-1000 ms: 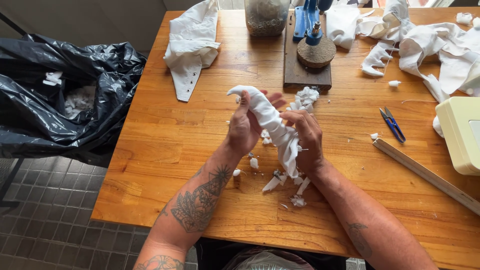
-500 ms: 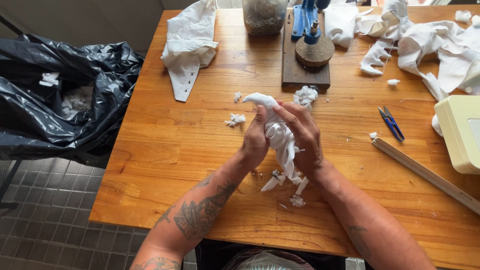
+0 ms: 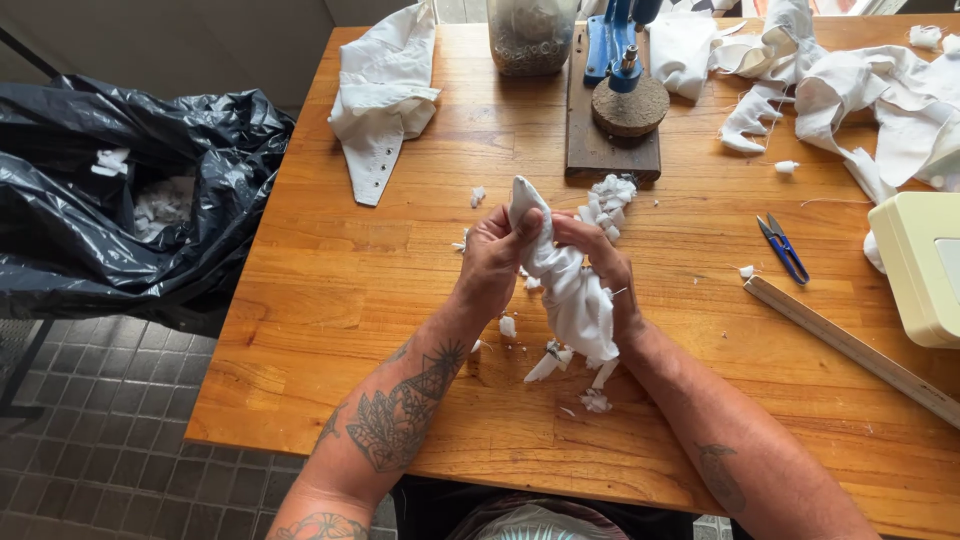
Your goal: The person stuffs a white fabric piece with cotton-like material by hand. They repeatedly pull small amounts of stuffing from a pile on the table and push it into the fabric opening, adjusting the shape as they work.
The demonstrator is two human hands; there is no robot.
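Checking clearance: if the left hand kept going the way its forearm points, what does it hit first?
Probably the small pile of white scraps just beyond the left hand and white fabric bundle; then the wooden block. Depth is unclear.

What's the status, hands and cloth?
Left hand and right hand both gripping the white cloth above the table. Cloth bunched, hanging down. White scraps under it; snips off to the right.

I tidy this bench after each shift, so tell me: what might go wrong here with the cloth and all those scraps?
1. Both the left hand and the right hand grip the bunched white cloth above the table; loose white scraps lie near the table edge and may fall to the tiled floor.
2. The blue snips lie loose by the right forearm; a sweep of the arm might knock them.
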